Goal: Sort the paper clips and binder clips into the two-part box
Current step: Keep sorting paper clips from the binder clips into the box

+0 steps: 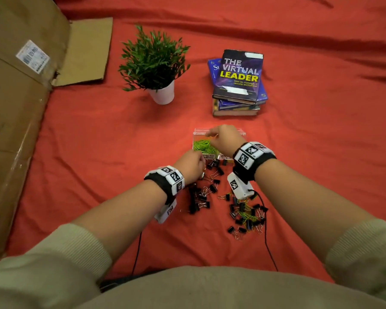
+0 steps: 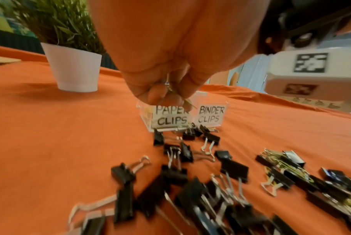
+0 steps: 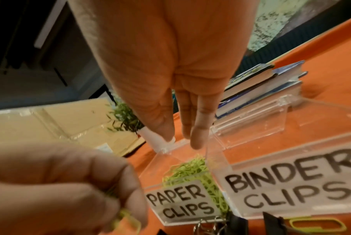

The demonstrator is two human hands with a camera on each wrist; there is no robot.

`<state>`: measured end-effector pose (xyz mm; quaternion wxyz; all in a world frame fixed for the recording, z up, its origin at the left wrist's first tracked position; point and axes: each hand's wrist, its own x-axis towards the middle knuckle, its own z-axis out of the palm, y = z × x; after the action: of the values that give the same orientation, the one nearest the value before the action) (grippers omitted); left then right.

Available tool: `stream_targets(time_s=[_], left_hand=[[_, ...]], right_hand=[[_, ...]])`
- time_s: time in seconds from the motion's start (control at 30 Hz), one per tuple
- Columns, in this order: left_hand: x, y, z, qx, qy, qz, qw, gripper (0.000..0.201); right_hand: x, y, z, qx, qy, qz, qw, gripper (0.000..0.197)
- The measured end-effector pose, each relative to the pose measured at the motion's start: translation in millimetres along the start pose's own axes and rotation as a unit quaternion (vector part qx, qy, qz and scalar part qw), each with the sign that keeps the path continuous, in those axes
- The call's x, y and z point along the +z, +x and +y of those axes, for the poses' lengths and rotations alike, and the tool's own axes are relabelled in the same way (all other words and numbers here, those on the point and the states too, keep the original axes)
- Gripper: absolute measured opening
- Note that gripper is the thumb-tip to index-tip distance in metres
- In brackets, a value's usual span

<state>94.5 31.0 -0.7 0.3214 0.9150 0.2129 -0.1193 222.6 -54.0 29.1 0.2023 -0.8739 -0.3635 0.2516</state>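
Note:
The clear two-part box (image 1: 240,132) stands on the red cloth, labelled PAPER CLIPS (image 2: 171,117) and BINDER CLIPS (image 2: 210,116). Green paper clips (image 3: 188,170) fill its left part. My right hand (image 3: 181,139) hovers over that part with straight fingers and holds nothing. Just in front of the box, my left hand (image 2: 170,95) pinches green paper clips (image 3: 128,222) between thumb and fingers. Black binder clips (image 1: 206,192) lie scattered on the cloth in front of the box. A second heap (image 1: 246,216) to the right mixes binder clips with green paper clips.
The box's clear lid (image 3: 281,117) lies open behind it. A potted plant (image 1: 154,68) and a stack of books (image 1: 239,83) stand farther back. A big cardboard box (image 1: 20,108) fills the left side. Cables from the wrist cameras trail toward my body.

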Motion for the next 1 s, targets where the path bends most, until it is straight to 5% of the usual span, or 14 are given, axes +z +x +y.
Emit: stream_targets(time_s=[0.1,0.27,0.37,0.53,0.77,1.0], left_hand=[[-14,18,6,0.009,0.008,0.027,1.000,0.024],[-24,49,19,0.045,0.068,0.016,0.997,0.031],[-18,53,23,0.071,0.105,0.001,0.992,0.035],[0,27,24,0.154,0.127,0.102,0.975,0.024],[55,-6,16,0.231,0.236,-0.083,0.940,0.049],[52,-17,3,0.224,0.308,-0.060,0.923,0.049]], right_hand=[[1,-24,18,0.021,0.014,0.049,0.998,0.022],[31,-65,51,0.081,-0.088,-0.093,0.989,0.038],[43,-73,59,0.101,-0.120,-0.111,0.981,0.055],[54,-85,66,0.093,-0.124,-0.086,0.984,0.045],[47,-82,72,0.061,-0.134,-0.042,0.988,0.030],[52,-85,81,0.042,-0.142,-0.026,0.989,0.025]])
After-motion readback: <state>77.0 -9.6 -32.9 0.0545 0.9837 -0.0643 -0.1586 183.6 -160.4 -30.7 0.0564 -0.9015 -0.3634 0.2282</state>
